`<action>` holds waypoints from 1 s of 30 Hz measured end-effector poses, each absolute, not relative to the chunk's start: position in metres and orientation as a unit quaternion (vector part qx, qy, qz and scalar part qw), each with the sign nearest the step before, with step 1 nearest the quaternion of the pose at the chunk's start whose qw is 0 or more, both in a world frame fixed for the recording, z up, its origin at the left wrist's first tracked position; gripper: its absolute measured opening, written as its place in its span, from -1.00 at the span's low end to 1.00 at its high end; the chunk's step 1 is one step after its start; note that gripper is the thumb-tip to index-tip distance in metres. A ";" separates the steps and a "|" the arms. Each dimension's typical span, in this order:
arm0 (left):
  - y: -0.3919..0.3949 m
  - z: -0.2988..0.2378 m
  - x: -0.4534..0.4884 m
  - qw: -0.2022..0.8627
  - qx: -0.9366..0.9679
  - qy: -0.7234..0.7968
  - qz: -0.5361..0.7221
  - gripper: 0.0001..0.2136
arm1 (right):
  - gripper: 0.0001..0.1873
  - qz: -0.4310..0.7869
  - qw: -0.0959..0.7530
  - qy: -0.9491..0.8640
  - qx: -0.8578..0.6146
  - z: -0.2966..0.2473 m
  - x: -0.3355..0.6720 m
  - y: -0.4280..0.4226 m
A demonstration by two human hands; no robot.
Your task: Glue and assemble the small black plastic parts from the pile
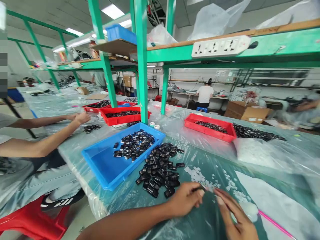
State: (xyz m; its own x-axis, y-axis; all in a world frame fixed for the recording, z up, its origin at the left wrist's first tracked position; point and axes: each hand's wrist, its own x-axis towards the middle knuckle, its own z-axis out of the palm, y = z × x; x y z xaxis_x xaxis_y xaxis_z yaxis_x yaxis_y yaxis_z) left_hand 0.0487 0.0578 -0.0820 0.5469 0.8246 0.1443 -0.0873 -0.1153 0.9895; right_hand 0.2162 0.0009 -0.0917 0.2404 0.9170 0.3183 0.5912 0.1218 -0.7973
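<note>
My left hand [186, 200] pinches a small black plastic piece [199, 188] between thumb and fingers, just above the table. Close by on the right, my right hand [236, 215] has its thumb and forefinger together at the tips. What those tips hold, if anything, is too small to make out. A loose heap of glossy black plastic pieces [160, 170] lies beyond my left hand. Small white bits [197, 175] are scattered on the table past both hands. Partly behind my right hand is a whitish rounded object [250, 210], with a pink stick [275, 224] beside it.
A blue tray [100, 166] holds more black pieces. Red trays [210, 128] [120, 116] stand farther back, near a green post [141, 66]. A power strip [221, 46] is fixed to the shelf. On the left a co-worker's arms [42, 146] reach over the table.
</note>
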 end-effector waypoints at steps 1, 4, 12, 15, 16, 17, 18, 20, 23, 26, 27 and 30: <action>0.061 -0.082 0.048 0.588 0.635 0.307 0.397 -0.51 | -0.56 0.143 0.427 -0.616 -0.647 -0.094 0.221 0.003; 0.067 -0.079 0.045 0.570 0.627 0.327 0.418 -0.55 | -0.56 0.029 0.316 -0.665 -0.676 -0.104 0.229 0.008; 0.061 -0.070 0.044 0.613 0.630 0.292 0.377 -0.54 | -0.60 -0.033 0.209 -0.716 -0.665 -0.110 0.224 0.012; 0.059 -0.069 0.046 0.623 0.628 0.285 0.368 -0.53 | -0.66 0.006 0.247 -0.708 -0.662 -0.104 0.223 0.011; 0.059 -0.070 0.046 0.623 0.630 0.285 0.366 -0.53 | -0.68 0.034 0.271 -0.696 -0.664 -0.102 0.223 0.011; 0.059 -0.070 0.046 0.621 0.634 0.283 0.363 -0.53 | -0.69 0.072 0.299 -0.680 -0.666 -0.099 0.223 0.010; 0.059 -0.070 0.045 0.618 0.641 0.280 0.359 -0.53 | -0.69 0.119 0.329 -0.659 -0.666 -0.096 0.222 0.009; 0.058 -0.070 0.045 0.608 0.662 0.276 0.342 -0.55 | -0.65 0.218 0.395 -0.609 -0.652 -0.089 0.221 0.007; 0.057 -0.069 0.043 0.597 0.687 0.272 0.313 -0.56 | -0.65 0.336 0.474 -0.557 -0.594 -0.080 0.219 0.005; 0.056 -0.067 0.042 0.600 0.699 0.264 0.285 -0.57 | -0.69 0.408 0.491 -0.540 -0.549 -0.073 0.215 0.004; 0.056 -0.066 0.041 0.600 0.704 0.260 0.277 -0.57 | -0.71 0.419 0.489 -0.540 -0.542 -0.072 0.214 0.004; 0.056 -0.064 0.040 0.595 0.716 0.248 0.266 -0.56 | -0.74 0.437 0.480 -0.545 -0.530 -0.069 0.213 0.003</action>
